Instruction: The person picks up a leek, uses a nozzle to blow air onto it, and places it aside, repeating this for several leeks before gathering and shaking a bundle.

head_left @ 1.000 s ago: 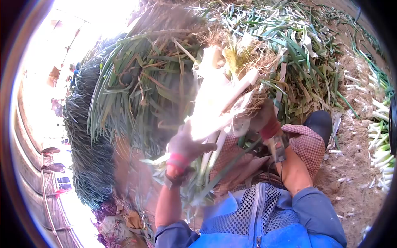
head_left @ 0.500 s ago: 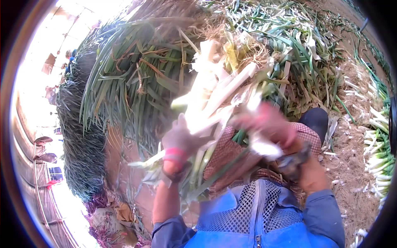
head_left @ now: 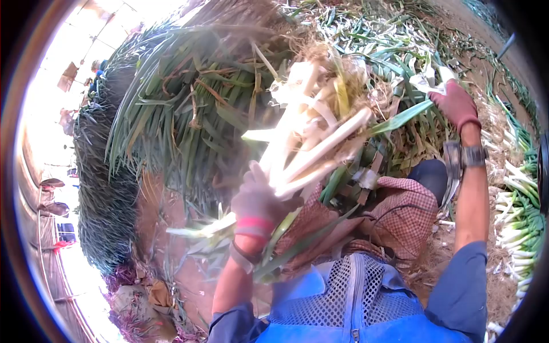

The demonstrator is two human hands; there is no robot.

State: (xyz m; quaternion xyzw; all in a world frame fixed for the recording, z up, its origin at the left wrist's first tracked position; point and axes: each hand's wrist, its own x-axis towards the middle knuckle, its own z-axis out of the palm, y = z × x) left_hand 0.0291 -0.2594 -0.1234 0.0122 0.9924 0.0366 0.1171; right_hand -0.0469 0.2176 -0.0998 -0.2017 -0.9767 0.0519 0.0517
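My left hand (head_left: 260, 197), in a greyish glove with a pink cuff, is closed around the lower part of a bunch of long white-stemmed green onions (head_left: 320, 148). Their roots point away from me, over the heap. Out to the right, my right hand (head_left: 457, 106) wears a dark red glove and pinches a strip of pale onion leaf (head_left: 429, 86). A green leaf (head_left: 403, 117) stretches from that hand toward the bunch. Beside my right wrist hangs a metal tool (head_left: 453, 166), its end partly hidden by the arm.
A tall pile of unpeeled green onions (head_left: 177, 108) stands at the left. Stripped leaves (head_left: 377, 34) are heaped beyond the bunch. Cleaned onions (head_left: 517, 234) lie in a row at the far right, beside root-littered ground (head_left: 457, 251). A checked cloth (head_left: 400, 206) covers my lap.
My right hand has swung from over my lap out to the upper right, with the leaf strip in it. My left hand and the bunch have stayed nearly in place.
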